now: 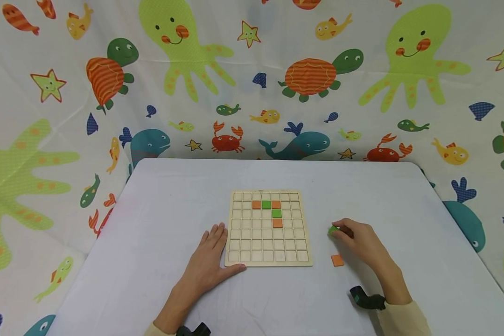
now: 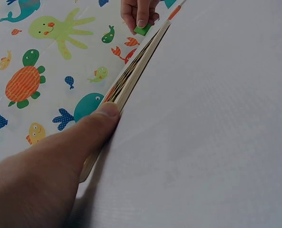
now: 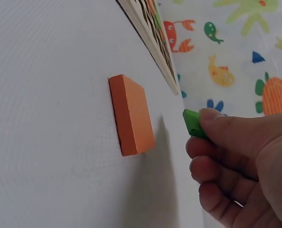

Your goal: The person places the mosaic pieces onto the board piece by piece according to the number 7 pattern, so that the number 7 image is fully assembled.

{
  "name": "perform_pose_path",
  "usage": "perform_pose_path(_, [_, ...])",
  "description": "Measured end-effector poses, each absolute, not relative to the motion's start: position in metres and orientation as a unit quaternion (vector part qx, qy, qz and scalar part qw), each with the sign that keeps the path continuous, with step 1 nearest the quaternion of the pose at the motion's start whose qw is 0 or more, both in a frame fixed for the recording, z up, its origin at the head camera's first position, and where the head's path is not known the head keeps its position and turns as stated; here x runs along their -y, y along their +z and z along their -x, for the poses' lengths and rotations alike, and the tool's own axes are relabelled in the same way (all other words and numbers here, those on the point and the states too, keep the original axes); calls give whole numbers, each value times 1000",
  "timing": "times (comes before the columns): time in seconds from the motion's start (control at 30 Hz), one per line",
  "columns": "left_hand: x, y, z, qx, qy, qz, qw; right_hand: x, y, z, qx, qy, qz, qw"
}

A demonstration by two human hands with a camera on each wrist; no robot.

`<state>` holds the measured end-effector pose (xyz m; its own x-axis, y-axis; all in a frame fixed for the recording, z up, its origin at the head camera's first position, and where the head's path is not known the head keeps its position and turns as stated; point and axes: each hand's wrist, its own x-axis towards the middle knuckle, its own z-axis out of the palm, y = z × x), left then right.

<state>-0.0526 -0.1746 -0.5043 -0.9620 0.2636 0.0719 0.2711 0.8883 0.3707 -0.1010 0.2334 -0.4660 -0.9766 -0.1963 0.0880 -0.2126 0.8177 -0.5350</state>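
Observation:
A wooden grid board (image 1: 245, 256) lies on the white table, with orange and green square tiles set in some of its upper cells. My left hand (image 1: 207, 261) rests at the board's lower left corner, fingers straight along its side and thumb on the front edge. In the left wrist view that thumb (image 2: 79, 137) touches the board's rim. Right of the board, my right hand (image 1: 361, 242) pinches a green square tile (image 3: 193, 124) between thumb and fingers. A loose orange square tile (image 1: 337, 260) lies on the table, just nearer than the right hand.
The table (image 1: 172, 196) has a white cloth. Behind and beside it hangs a curtain (image 1: 252, 60) printed with sea animals. A black wrist camera (image 1: 367, 298) sits on the right wrist, and another (image 1: 194, 329) on the left.

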Motion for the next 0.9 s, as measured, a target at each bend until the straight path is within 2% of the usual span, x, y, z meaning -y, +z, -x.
perform_pose_path(0.23, [174, -504, 54, 972, -192, 138, 12, -228, -466, 104, 944, 307, -120, 27])
perform_pose_path(0.9, [174, -505, 54, 972, -192, 136, 9, -204, -460, 116, 937, 324, -127, -9])
